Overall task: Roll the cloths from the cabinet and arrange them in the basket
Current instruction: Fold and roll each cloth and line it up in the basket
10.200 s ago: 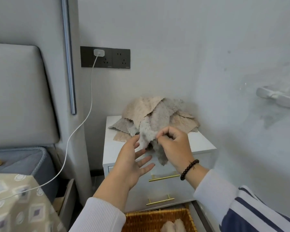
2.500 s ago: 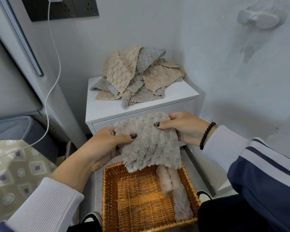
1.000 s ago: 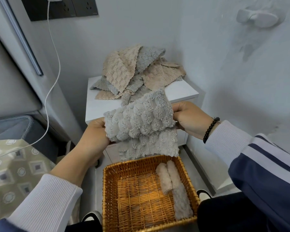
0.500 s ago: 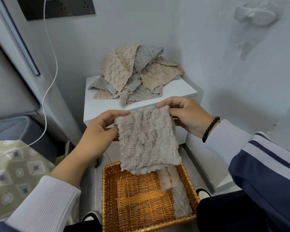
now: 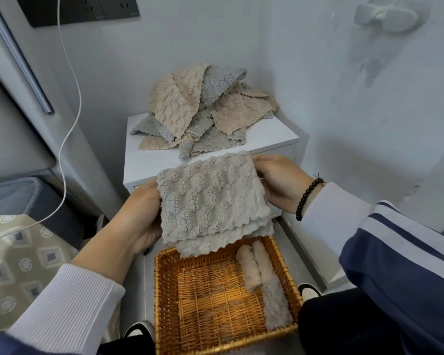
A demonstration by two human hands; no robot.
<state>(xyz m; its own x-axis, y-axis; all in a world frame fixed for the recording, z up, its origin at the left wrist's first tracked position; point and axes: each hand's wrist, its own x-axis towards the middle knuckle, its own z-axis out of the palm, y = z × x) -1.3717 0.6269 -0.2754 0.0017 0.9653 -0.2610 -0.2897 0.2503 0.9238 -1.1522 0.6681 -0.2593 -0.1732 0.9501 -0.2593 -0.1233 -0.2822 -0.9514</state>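
Note:
A fluffy grey cloth [image 5: 210,198] hangs folded over in the air above the wicker basket [image 5: 164,290]. My left hand [image 5: 141,216] grips its left edge and my right hand [image 5: 277,183] grips its right edge. The fold's top layer ends a little above the lower hem. Two rolled cloths [image 5: 260,272] lie along the basket's right side. A heap of beige and grey cloths [image 5: 203,111] rests on top of the white cabinet [image 5: 149,162] behind.
The cabinet stands in a corner between two pale walls. A white cable [image 5: 69,119] hangs from the wall socket [image 5: 80,8] at the left. A bed with a patterned cover [image 5: 16,257] is at the lower left. My shoes [image 5: 309,290] flank the basket.
The cloth was pulled from the heap, spread between both hands over the basket, then folded over. Since half a second ago both hands hold its side edges and the fold has a shorter top layer.

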